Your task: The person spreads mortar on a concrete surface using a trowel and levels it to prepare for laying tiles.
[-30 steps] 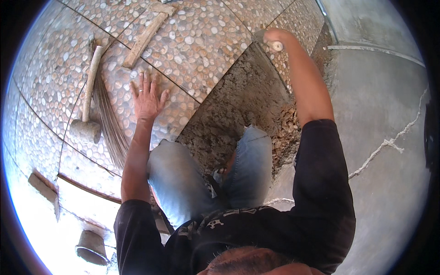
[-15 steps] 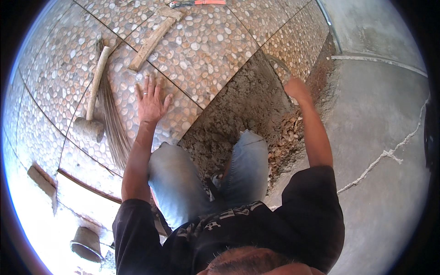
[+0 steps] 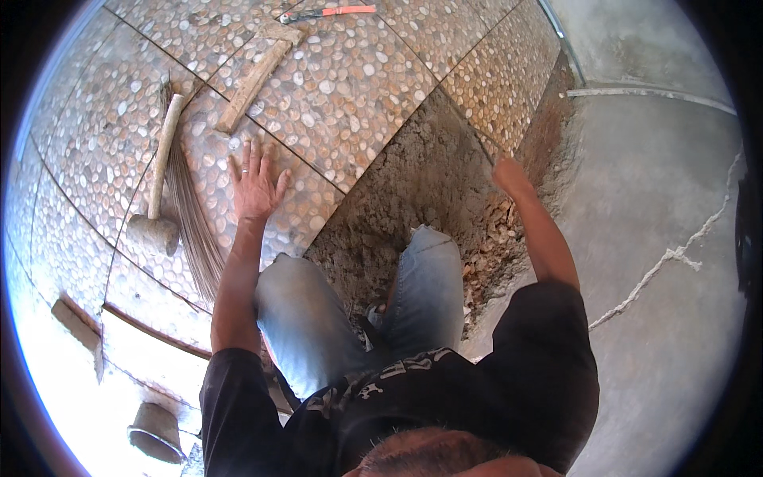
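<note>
My left hand point(image 3: 256, 187) lies flat with fingers spread on a pebble-patterned tile point(image 3: 306, 211), left of the bare mortar bed point(image 3: 421, 159). At the bed's right side my right hand point(image 3: 511, 176) is closed round what looks like a trowel point(image 3: 487, 151). Its blade shows only as a thin dark edge along the border of the narrower pebble tile point(image 3: 501, 79); the fist hides the handle. The mortar is rough and grey-brown, and my knees are bent over its near part.
Left of my left hand lie a mallet point(image 3: 164, 163) and a stick broom point(image 3: 191, 215). Farther off are a wooden piece point(image 3: 254, 83) and a red-handled tool point(image 3: 330, 12). A bucket point(image 3: 156, 433) stands at lower left. Smooth concrete point(image 3: 636, 199) spans the right; broken rubble point(image 3: 497, 238) edges the mortar.
My right hand has shifted slightly down and left, and the trowel has turned from showing a curved blade to nearly edge-on. My left hand stays flat on the tile. The whole view has shifted slightly.
</note>
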`<action>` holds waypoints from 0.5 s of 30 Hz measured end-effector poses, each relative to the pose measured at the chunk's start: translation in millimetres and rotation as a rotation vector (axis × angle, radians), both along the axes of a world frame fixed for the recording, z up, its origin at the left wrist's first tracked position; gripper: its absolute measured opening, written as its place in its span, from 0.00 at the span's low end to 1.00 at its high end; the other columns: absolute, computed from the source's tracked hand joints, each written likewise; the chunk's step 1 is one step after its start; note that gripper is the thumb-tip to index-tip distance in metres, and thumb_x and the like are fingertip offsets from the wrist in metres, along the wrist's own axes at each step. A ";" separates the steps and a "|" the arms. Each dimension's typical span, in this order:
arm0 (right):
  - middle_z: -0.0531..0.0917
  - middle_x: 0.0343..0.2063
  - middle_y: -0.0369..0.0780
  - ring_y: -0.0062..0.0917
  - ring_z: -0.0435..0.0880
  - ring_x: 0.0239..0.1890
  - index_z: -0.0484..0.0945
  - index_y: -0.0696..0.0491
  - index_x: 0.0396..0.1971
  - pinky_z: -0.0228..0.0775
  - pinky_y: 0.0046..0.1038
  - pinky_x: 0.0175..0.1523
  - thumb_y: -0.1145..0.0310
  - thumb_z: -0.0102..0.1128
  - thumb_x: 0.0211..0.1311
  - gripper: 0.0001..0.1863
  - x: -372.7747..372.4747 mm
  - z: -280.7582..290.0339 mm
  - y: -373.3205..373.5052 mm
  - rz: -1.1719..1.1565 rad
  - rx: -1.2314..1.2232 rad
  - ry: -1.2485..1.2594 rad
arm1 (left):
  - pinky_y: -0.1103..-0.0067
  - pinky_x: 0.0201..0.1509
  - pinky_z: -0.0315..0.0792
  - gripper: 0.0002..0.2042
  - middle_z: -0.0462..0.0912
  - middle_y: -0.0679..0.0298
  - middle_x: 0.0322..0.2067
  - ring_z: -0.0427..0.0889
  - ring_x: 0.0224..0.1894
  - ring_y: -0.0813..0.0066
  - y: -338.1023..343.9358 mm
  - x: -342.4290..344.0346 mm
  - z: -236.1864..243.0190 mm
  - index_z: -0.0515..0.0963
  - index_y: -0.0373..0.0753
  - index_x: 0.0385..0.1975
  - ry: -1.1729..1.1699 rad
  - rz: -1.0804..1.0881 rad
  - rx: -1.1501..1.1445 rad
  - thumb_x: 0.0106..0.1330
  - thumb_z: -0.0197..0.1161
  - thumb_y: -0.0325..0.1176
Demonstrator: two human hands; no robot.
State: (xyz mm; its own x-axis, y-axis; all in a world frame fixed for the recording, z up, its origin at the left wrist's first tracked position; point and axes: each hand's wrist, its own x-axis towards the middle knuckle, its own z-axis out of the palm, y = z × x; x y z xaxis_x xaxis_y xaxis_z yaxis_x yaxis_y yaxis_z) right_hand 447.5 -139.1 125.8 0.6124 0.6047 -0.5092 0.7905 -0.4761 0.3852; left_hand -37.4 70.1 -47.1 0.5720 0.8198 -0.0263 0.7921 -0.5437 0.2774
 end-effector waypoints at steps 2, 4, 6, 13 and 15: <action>0.78 0.42 0.59 0.49 0.78 0.45 0.63 0.70 0.54 0.71 0.43 0.51 0.69 0.45 0.63 0.23 -23.3 12.9 17.8 -0.004 0.075 0.012 | 0.53 0.71 0.32 0.31 0.51 0.57 0.68 0.43 0.72 0.62 4.4 -1.1 2.8 0.58 0.46 0.66 0.012 0.007 0.008 0.66 0.42 0.57; 0.77 0.43 0.59 0.49 0.77 0.47 0.61 0.70 0.56 0.71 0.42 0.52 0.69 0.44 0.64 0.25 -59.7 33.0 39.3 -0.053 0.078 0.047 | 0.53 0.71 0.31 0.31 0.51 0.57 0.68 0.43 0.72 0.62 -3.4 -3.8 1.5 0.58 0.46 0.66 0.017 -0.006 0.002 0.66 0.41 0.57; 0.76 0.46 0.60 0.49 0.76 0.49 0.59 0.68 0.59 0.70 0.42 0.53 0.67 0.44 0.65 0.26 -74.4 36.4 86.9 -0.104 0.055 0.102 | 0.53 0.71 0.31 0.31 0.51 0.57 0.68 0.43 0.72 0.62 1.2 -5.5 -5.6 0.58 0.46 0.65 0.008 0.005 0.026 0.66 0.41 0.57; 0.80 0.40 0.54 0.44 0.81 0.42 0.75 0.66 0.40 0.72 0.41 0.47 0.73 0.48 0.59 0.14 -24.5 -16.9 45.8 0.086 0.104 -0.066 | 0.54 0.72 0.32 0.31 0.52 0.58 0.68 0.45 0.72 0.62 1.4 -4.9 -7.3 0.58 0.47 0.65 -0.023 0.007 0.034 0.66 0.42 0.58; 0.80 0.40 0.54 0.44 0.81 0.42 0.76 0.67 0.38 0.73 0.41 0.47 0.74 0.49 0.58 0.13 -23.4 3.9 48.1 0.084 -0.064 -0.023 | 0.54 0.72 0.32 0.31 0.52 0.58 0.68 0.46 0.71 0.62 2.4 -5.0 -5.2 0.58 0.47 0.65 -0.005 0.013 0.027 0.66 0.42 0.58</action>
State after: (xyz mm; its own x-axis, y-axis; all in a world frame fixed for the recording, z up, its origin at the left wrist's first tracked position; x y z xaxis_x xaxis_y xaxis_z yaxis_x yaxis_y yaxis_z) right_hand 424.1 -91.0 129.7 0.5734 0.6209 -0.5346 0.8169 -0.3828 0.4316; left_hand -42.4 72.4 -52.4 0.5615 0.8275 -0.0009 0.7976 -0.5409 0.2670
